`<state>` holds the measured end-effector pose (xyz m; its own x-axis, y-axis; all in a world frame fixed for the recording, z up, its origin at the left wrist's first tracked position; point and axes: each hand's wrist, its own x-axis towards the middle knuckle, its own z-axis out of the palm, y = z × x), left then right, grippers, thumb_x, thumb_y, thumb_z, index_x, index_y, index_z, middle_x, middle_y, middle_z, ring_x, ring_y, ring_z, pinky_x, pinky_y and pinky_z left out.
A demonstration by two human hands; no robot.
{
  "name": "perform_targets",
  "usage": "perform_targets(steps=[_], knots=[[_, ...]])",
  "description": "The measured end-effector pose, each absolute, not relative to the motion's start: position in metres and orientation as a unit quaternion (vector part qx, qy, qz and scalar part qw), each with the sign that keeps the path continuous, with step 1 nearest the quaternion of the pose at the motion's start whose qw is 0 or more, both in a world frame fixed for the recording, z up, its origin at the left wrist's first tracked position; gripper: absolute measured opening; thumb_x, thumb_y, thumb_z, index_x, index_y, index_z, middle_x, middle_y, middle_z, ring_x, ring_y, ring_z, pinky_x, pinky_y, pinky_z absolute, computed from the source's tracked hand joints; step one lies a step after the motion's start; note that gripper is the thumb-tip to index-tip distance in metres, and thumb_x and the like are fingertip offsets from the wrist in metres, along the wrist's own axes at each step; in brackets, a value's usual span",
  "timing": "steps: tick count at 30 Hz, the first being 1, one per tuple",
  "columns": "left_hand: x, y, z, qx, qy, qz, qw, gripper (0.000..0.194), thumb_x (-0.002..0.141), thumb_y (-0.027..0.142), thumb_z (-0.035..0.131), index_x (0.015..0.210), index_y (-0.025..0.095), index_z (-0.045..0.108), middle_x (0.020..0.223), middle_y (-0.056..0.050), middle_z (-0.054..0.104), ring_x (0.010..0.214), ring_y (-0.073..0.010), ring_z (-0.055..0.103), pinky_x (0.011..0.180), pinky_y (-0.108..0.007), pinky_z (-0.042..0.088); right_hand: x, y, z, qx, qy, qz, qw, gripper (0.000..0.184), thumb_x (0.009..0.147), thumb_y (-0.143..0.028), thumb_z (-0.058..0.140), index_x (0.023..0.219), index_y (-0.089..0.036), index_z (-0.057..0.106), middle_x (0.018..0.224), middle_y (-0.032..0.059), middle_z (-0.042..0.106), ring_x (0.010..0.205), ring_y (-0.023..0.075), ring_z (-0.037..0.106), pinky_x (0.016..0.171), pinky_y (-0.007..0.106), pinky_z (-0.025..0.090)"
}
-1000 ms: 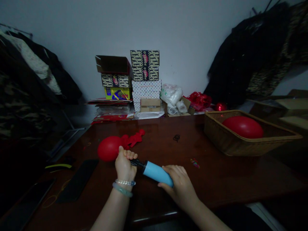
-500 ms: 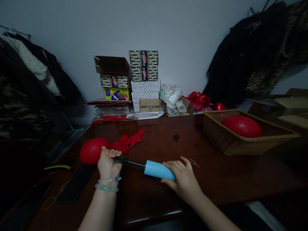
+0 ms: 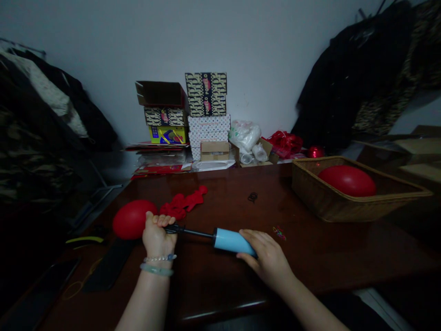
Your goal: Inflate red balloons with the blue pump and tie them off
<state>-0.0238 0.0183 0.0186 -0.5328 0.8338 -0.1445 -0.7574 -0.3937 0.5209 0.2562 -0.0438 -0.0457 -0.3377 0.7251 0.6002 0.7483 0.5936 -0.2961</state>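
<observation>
My left hand (image 3: 159, 232) is closed round the black nozzle end of a blue hand pump (image 3: 231, 241). Just beyond that fist bulges a red balloon (image 3: 133, 219), its neck hidden by my fingers. On the pump's blue barrel, at the right end, my right hand (image 3: 268, 257) is wrapped with the thumb below. A black rod (image 3: 198, 233) shows between the barrel and the nozzle end. Behind my left hand lies a pile of limp red balloons (image 3: 182, 205), which touches or nearly touches the inflated one.
A wicker basket (image 3: 324, 204) with a red balloon (image 3: 347, 180) stands at the right. Black bands (image 3: 252, 197) and small coloured bands (image 3: 279, 233) lie on the brown table (image 3: 227, 197). Boxes (image 3: 208, 131) are stacked at the back; a phone (image 3: 48, 287) rests at the left.
The barrel and my right hand have moved slightly right, away from my left hand, so more of the rod shows. The held balloon looks slightly larger.
</observation>
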Motion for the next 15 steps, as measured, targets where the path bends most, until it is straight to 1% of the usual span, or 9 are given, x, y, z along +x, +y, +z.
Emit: perform_targets(steps=[5, 11, 15], knots=[[-0.002, 0.015, 0.017, 0.071, 0.279, 0.822, 0.492, 0.042, 0.096, 0.025, 0.045, 0.056, 0.019, 0.031, 0.042, 0.008, 0.029, 0.035, -0.0053, 0.029, 0.041, -0.019, 0.029, 0.250, -0.047, -0.050, -0.442, -0.816, -0.017, 0.371, 0.049, 0.078, -0.030, 0.075, 0.122, -0.018, 0.057, 0.116, 0.0128, 0.069, 0.104, 0.0274, 0.065, 0.090, 0.044, 0.054], [0.026, 0.010, 0.013, 0.088, 0.281, 0.807, 0.512, 0.043, 0.092, 0.028, 0.052, 0.056, 0.018, 0.032, 0.043, 0.008, 0.030, 0.036, -0.0051, 0.028, 0.041, -0.019, 0.029, 0.242, -0.051, -0.059, -0.439, -0.810, -0.015, 0.388, 0.050, 0.080, -0.035, 0.073, 0.123, -0.017, 0.056, 0.114, 0.0144, 0.068, 0.102, 0.0281, 0.065, 0.087, 0.045, 0.054], [0.036, 0.008, 0.010, 0.096, 0.291, 0.800, 0.516, 0.044, 0.090, 0.030, 0.057, 0.055, 0.018, 0.033, 0.042, 0.008, 0.030, 0.036, -0.0051, 0.027, 0.040, -0.020, 0.028, 0.237, -0.053, -0.058, -0.429, -0.813, 0.000, 0.394, 0.048, 0.079, -0.035, 0.074, 0.120, -0.016, 0.057, 0.111, 0.0142, 0.068, 0.099, 0.0278, 0.065, 0.085, 0.044, 0.055]])
